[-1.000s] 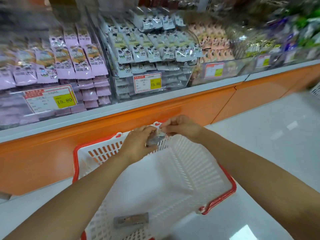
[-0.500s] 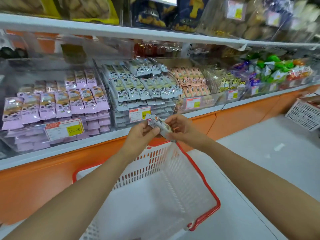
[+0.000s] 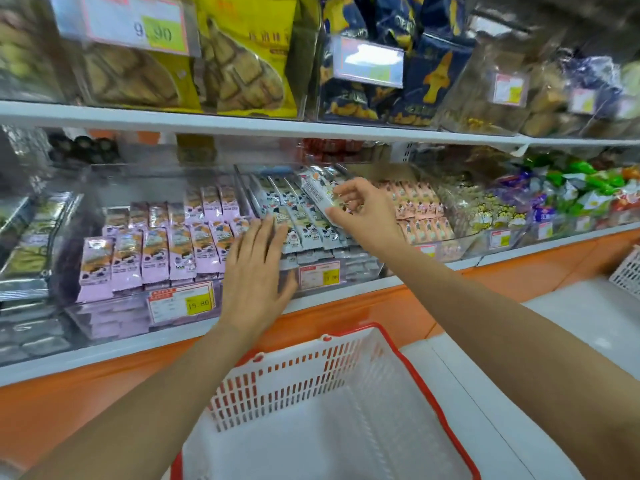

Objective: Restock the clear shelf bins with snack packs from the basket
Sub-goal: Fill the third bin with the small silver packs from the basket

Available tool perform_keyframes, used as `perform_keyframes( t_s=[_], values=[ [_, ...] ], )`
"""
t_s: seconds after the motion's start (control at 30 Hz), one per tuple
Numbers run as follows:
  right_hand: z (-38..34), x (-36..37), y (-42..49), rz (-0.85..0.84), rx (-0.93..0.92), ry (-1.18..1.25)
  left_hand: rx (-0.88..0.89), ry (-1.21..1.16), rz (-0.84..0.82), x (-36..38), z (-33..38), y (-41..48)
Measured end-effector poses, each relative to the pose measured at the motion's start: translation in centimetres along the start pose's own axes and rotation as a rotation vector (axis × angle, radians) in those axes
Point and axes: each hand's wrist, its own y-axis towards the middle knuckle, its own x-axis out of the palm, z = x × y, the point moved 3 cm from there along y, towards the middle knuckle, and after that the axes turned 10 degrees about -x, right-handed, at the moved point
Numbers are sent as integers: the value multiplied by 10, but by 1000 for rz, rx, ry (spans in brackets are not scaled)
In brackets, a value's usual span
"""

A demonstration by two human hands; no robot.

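My right hand [image 3: 363, 216] pinches a long white snack pack [image 3: 317, 195] and holds it tilted over the middle clear bin [image 3: 332, 271], which is filled with rows of grey-white packs [image 3: 304, 230]. My left hand [image 3: 258, 275] is spread flat with straight fingers at the front left corner of that bin, fingertips touching the front row of packs. The white basket with a red rim [image 3: 433, 386] sits below my arms on the floor; the part of its inside that shows holds no packs.
A clear bin of pink-lilac packs [image 3: 156, 251] stands left of the middle bin, one of peach packs [image 3: 419, 209] to its right, then mixed colourful sweets [image 3: 568, 195]. An upper shelf [image 3: 242, 123] carries yellow and blue bags. A second white basket [image 3: 628, 268] is at the right edge.
Both hands rose from the basket to the shelf. My left hand let go of the pack and spread against the bin; my right hand carried the pack up over the middle bin.
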Motion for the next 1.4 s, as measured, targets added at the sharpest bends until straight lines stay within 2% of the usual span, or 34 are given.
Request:
perform_keyframes(
  t_s=[0.3, 0.5, 0.7, 0.83, 0.93, 1.0, 1.07, 1.17, 1.3, 1.4],
  values=[
    [7, 58, 65, 27, -33, -316, 36, 83, -7, 7, -1, 1],
    [23, 76, 74, -20, 3, -406, 47, 67, 12, 9, 1, -1],
    [7, 51, 46, -11, -112, -228, 71, 85, 10, 4, 4, -2],
    [-9, 31, 7, -15, -210, -51, 85, 62, 134, 4, 6, -9],
    [-19, 22, -29, -43, -237, 91, 216, 40, 271, 9, 11, -26],
    [-16, 20, -54, -48, -268, 117, 366, 41, 287, 19, 11, -43],
    [-6, 25, -81, -91, -264, 148, 513, 111, 211, 35, 5, -61],
    [23, 44, -122, -200, -175, 190, 635, 204, -20, 62, -13, -85],
    [65, 82, -173, -416, -13, 192, 589, 261, -310, 84, -36, -105],
    [91, 110, -208, -616, 88, 143, 527, 321, -411, 102, -54, -117]
  ],
)
